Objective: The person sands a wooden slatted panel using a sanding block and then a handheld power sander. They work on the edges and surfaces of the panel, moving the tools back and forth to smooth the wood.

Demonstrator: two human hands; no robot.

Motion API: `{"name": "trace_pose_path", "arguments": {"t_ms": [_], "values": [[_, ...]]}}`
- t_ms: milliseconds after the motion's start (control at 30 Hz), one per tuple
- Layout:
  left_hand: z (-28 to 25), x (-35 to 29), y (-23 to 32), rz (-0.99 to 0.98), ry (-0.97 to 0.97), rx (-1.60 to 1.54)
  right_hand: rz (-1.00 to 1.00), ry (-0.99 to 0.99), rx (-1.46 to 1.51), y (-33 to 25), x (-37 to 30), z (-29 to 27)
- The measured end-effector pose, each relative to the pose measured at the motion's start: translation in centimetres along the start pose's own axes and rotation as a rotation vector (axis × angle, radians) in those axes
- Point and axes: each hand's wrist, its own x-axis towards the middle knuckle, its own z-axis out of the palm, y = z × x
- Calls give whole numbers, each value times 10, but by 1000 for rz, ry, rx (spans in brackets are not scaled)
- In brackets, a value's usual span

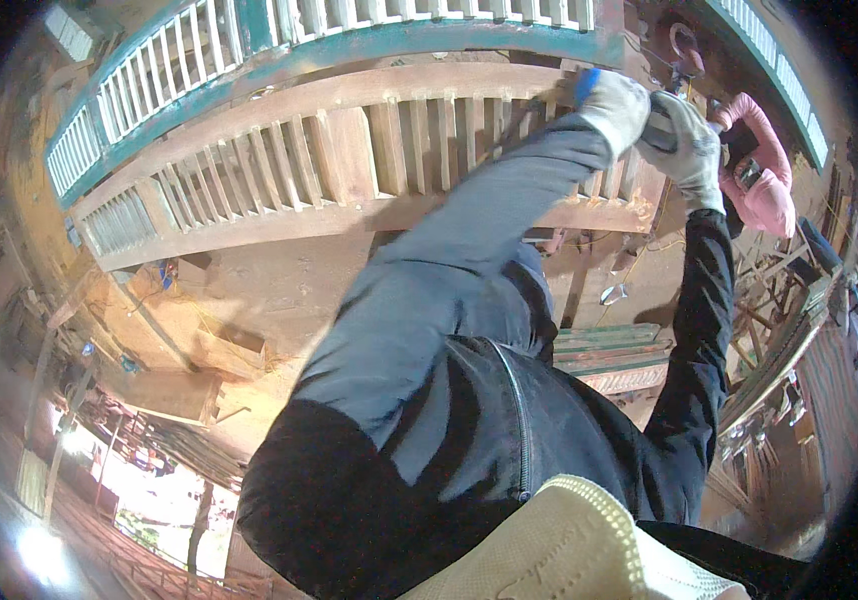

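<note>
My left hand [617,108], in a pale work glove, is closed above the right end of a bare wooden shutter panel [349,150] with slats. A bright blue patch [586,86] shows at its outer edge; I cannot tell whether it belongs to the glove or to something held. Right beside it, my right hand [691,155], gloved too, is closed round a small dark grey object [661,125] between the two hands. Its kind is mostly hidden by the fingers.
Beyond lies a teal-framed panel with white slats [349,35]. At the right a person in pink [761,170] bends close to my right hand. Stacked green slatted pieces [614,350] lie near my body. Wooden boards [164,393] are at the left, loose timber [779,350] at the right.
</note>
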Motion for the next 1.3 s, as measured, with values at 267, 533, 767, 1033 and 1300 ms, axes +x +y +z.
{"name": "trace_pose_path", "arguments": {"t_ms": [267, 533, 767, 1033, 1300], "values": [[-44, -99, -91, -145, -139, -61, -46, -109, -83, -107, 41, 44], [-100, -262, -273, -334, -239, 246, -308, -113, 202, -298, 138, 140], [-104, -319, -350, -399, -207, 299, -312, -126, 243, -353, 171, 163], [-99, -115, -118, -261, -392, 297, -59, -43, 208, -155, 70, 65], [-9, 28, 15, 106, -181, 112, 52, 177, -57, 21, -23, -2]]}}
